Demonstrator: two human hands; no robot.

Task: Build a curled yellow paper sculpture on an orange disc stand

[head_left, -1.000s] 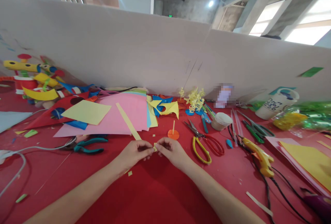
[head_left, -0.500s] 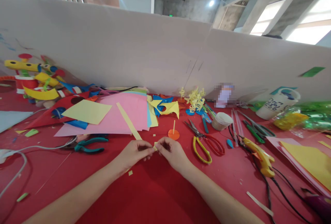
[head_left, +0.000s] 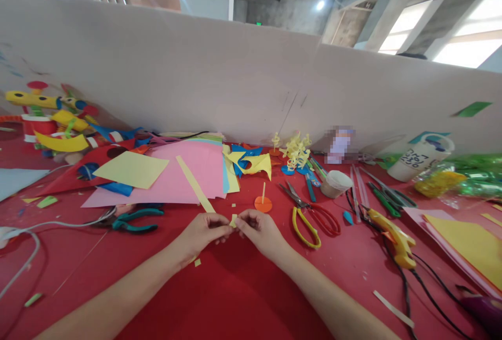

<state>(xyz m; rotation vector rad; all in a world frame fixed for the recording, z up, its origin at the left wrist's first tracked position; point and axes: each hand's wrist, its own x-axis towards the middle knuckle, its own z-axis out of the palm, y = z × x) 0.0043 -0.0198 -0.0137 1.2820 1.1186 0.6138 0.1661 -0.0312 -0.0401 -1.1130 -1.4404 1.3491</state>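
My left hand (head_left: 204, 231) and my right hand (head_left: 259, 231) meet fingertip to fingertip over the red table (head_left: 235, 298). Between them they pinch a small piece of yellow paper (head_left: 233, 221). Both hands have their fingers curled closed. A long yellow paper strip (head_left: 195, 183) lies just beyond my left hand, across the pink sheet (head_left: 196, 172). An orange paper disc with a small upright stick (head_left: 262, 202) stands just past my right hand.
Yellow-and-red scissors (head_left: 309, 217) and a yellow glue gun (head_left: 394, 235) with a black cord lie to the right. Teal pliers (head_left: 133, 221) sit at left. Coloured paper sheets, yellow curled paper shapes (head_left: 295, 153), a white cup (head_left: 335, 183) and a paper model (head_left: 47, 115) line the white partition.
The yellow piece has turned a little between my fingertips. Both hands stay in nearly the same place.
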